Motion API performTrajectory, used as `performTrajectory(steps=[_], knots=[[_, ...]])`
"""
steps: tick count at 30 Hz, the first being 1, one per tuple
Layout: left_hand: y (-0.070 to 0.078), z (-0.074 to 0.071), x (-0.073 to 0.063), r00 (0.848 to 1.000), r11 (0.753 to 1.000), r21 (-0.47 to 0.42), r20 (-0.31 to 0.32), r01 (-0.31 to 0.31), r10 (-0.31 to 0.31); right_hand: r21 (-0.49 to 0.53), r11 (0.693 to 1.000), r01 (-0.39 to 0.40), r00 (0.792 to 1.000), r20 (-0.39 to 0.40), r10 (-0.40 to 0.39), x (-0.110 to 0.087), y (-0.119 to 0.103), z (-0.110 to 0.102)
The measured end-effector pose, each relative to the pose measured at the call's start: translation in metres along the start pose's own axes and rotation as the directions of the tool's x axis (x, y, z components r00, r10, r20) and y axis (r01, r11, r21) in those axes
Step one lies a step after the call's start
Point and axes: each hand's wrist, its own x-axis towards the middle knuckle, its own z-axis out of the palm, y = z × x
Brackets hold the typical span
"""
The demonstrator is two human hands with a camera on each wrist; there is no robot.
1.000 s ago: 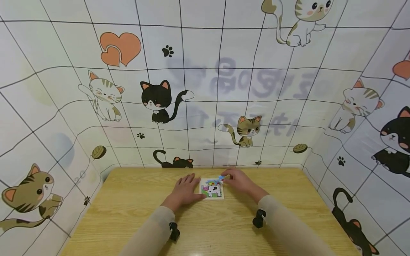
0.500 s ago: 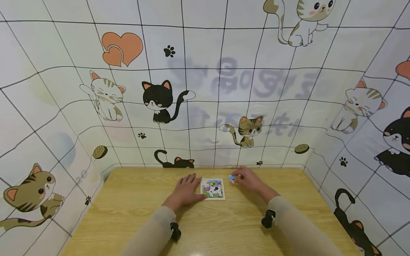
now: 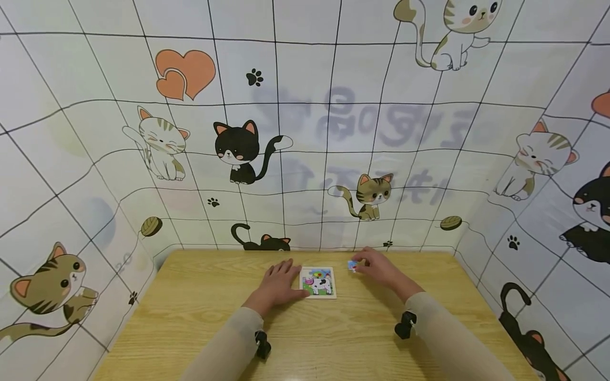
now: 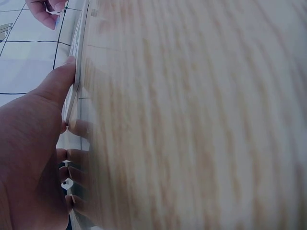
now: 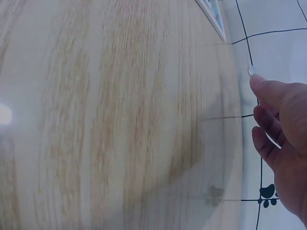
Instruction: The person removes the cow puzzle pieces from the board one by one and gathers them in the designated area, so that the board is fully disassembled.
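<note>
Head view: piece [image 3: 352, 265] is at R hand's [image 3: 378, 267] fingertips, approx 2 o'clock of the cow puzzle [image 3: 318, 286], a bit apart from it. Key relation, my read: from R fingertips the puzzle lies approx 8 o'clock, so that's the line that matters. Long axis: puzzle looks roughly square, so none clear; piece too small to tell. R thumb & forefinger pinch the piece, other fingers loosely curled (R wrist view); piece looks raised off the table [image 3: 310, 338], prob. L hand [image 3: 278, 283] is nearer the puzzle: at its 9 o'clock, fingers spread & grasping nothing, thumb touching its 8 o'clock corner. Puzzle lies flat on table, nr far edge; any gap in it too small to tell. Further out: sleeves [image 3: 229, 338] w/ black wrist cams [image 3: 262, 345] at approx 4 & 8 o'clock; cat-print cloth [image 3: 305, 79] at 12, also up both sides.
</note>
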Motion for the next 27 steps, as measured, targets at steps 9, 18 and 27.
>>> performTrajectory(steps=[9,18,27], knots=[[0.002,-0.001,0.0,1.0,1.0,0.004,0.005,0.007,-0.007,-0.001,0.999,-0.036,0.999,0.04,0.036,0.0,0.016,0.009],[0.003,-0.003,-0.001,1.0,1.0,0.003,0.0,0.007,-0.007,0.01,0.998,-0.064,0.996,0.058,0.063,-0.003,0.018,0.012],[0.002,-0.002,0.0,1.0,1.0,0.0,0.007,0.011,-0.011,0.025,0.995,-0.099,0.991,0.096,0.096,-0.002,0.019,0.011]])
